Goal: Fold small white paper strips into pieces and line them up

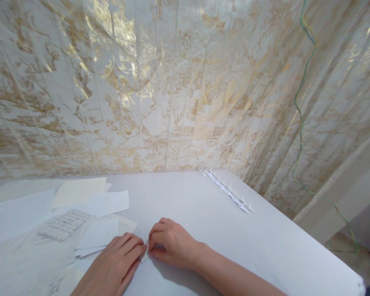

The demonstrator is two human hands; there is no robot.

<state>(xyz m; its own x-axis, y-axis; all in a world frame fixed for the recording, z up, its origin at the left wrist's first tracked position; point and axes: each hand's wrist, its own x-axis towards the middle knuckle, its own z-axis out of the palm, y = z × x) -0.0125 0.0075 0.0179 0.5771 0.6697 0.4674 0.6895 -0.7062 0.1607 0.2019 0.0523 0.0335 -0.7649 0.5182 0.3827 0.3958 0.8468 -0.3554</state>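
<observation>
A small folded piece of white paper is held low over the white table between my two hands. My left hand has its fingers pressed together on the paper's left side, beside the loose sheets. From the right, my right hand pinches the paper's other edge with curled fingers. Most of the folded paper is hidden by the fingers, so its full shape cannot be made out. Two rows of small pointed folded paper pieces lie toward the table's far right corner.
Loose white and cream sheets spread over the table's left side, with a sheet bearing rows of writing and a stack of small paper squares. Gold-patterned curtains hang behind the white table. A green cord dangles at right.
</observation>
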